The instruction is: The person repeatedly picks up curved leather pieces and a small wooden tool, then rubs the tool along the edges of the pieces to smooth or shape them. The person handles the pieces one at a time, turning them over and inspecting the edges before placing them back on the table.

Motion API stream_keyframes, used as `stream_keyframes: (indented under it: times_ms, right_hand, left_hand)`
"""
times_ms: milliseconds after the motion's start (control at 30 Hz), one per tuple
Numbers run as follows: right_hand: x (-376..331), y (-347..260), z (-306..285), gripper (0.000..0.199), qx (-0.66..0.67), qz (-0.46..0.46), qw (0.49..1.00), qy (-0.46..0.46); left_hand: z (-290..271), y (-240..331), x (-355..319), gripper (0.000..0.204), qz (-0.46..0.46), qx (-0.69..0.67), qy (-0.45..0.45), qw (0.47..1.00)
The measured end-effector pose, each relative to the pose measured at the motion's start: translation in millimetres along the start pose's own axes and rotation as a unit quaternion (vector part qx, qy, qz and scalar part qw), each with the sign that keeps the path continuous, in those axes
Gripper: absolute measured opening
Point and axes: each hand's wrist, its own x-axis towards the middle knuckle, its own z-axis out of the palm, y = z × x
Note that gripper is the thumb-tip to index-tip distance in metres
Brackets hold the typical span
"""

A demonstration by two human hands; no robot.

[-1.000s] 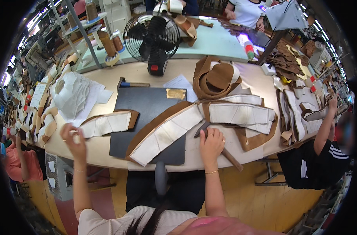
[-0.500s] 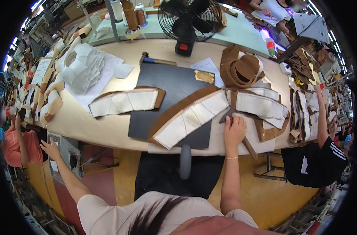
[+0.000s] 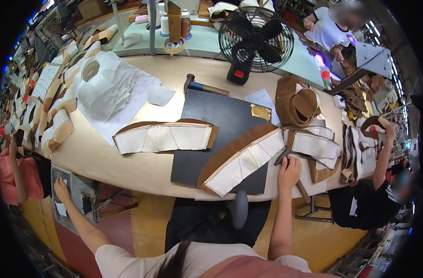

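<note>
My right hand (image 3: 289,175) is closed over a hammer (image 3: 304,191), its dark head by my fingertips and its wooden handle showing past my palm. My left hand (image 3: 61,190) is over a grey mesh-topped stand (image 3: 72,220), with its fingers drawn together; whatever they hold is too small to make out. Close to my right hand, a curved brown piece with white panelled backing (image 3: 246,159) lies across a black board (image 3: 211,111). A similar piece (image 3: 163,138) overlaps the board's left edge, and several more (image 3: 316,147) are stacked at the right.
A second hammer (image 3: 207,88) with a blue grip lies behind the board. Beyond are a black fan (image 3: 255,39), a brown roll (image 3: 297,102) and stacked white pieces (image 3: 102,88). A rounded grey part (image 3: 239,210) stands at the front edge. Co-workers sit at both sides.
My left hand has come lower over the mesh-topped stand, and its spread fingers have drawn together. My right hand stays on the hammer. The view has shifted; the co-worker at right now lifts a brown piece.
</note>
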Motion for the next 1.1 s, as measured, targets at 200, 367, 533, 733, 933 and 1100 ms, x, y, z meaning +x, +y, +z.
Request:
stream_keyframes:
  times_ms: [200, 367, 533, 733, 933, 1100]
  right_hand:
    - [2.2, -6.9, 1.9, 0.022, 0.003, -0.004, 1.000, 0.006]
    - [2.1, -7.6, -1.8, 0.021, 0.008, -0.009, 1.000, 0.004]
    - [2.4, -5.0, -6.0, 0.024, -0.007, 0.003, 1.000, -0.001]
    - [2.7, -4.8, -0.3, 0.023, 0.006, -0.005, 1.000, 0.015]
    - [2.5, -3.3, 1.1, 0.023, 0.010, 0.000, 1.000, 0.003]
    - [-0.3, -2.7, -6.4, 0.025, 0.206, 0.045, 0.965, 0.155]
  left_hand:
    - [-5.6, -8.4, 1.3, 0.033, 0.009, -0.061, 0.074, 0.995]
    - [-20.1, -5.3, 1.6, 0.029, 0.027, -0.052, 0.005, 0.998]
    - [-25.9, -2.8, 5.4, 0.025, 0.048, -0.062, -0.052, 0.996]
    - [-36.7, -40.1, 14.9, 0.019, 0.018, -0.061, -0.050, 0.997]
    - [-73.9, -42.6, 8.0, 0.021, -0.039, -0.308, 0.046, 0.949]
    - [-100.2, 78.5, -17.0, 0.024, -0.039, -0.719, 0.077, 0.689]
